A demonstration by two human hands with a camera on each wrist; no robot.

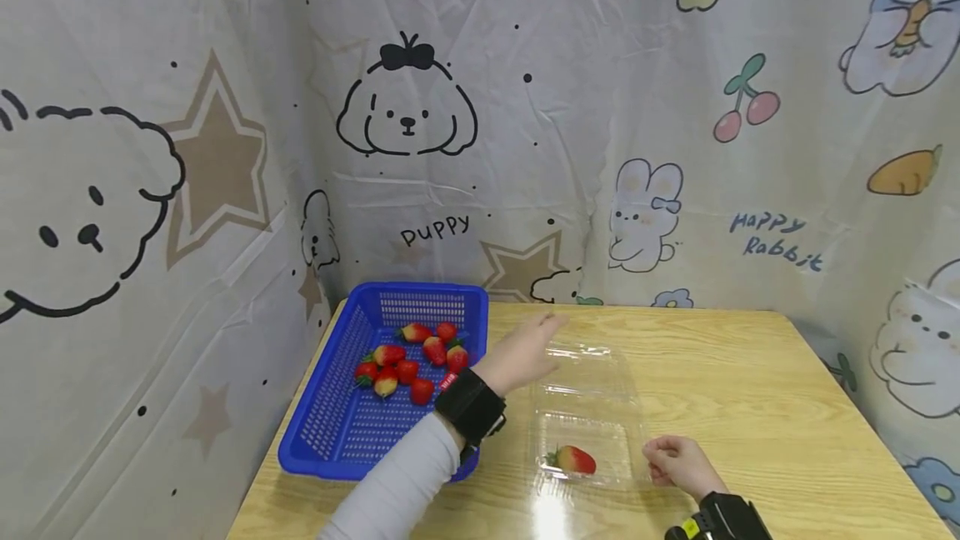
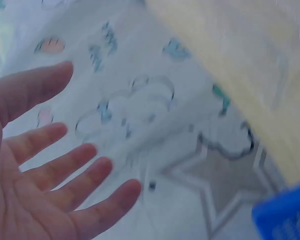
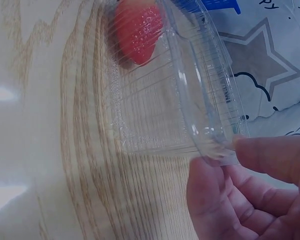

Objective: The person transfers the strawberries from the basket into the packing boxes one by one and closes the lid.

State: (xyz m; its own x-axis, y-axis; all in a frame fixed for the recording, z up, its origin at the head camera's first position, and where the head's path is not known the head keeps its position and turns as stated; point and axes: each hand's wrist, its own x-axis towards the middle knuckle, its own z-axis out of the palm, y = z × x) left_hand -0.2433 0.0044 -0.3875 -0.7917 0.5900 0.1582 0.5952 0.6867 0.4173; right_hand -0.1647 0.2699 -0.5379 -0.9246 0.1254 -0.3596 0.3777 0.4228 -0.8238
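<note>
A clear plastic clamshell box [image 1: 604, 432] lies with its lid [image 1: 581, 376] folded back on the table. Inside its base is one strawberry [image 1: 576, 460], which also shows large in the right wrist view. The right hand [image 1: 681, 463] pinches a corner of the box's rim between thumb and fingers. Over the left edge of the lid reaches the left hand [image 1: 521, 354]; in the left wrist view its fingers [image 2: 90, 212] are spread and nothing lies in the palm. Left of it stands a blue basket [image 1: 306, 458] with several strawberries [image 1: 387, 355], partly hidden by the forearm.
The wooden table [image 1: 720, 373] extends right of the box. Behind and at the sides hangs a printed cloth [image 1: 465, 190] with cartoon animals and stars. A small red label [image 1: 447, 381] shows at the basket's right side, near the left wrist strap [image 1: 471, 408].
</note>
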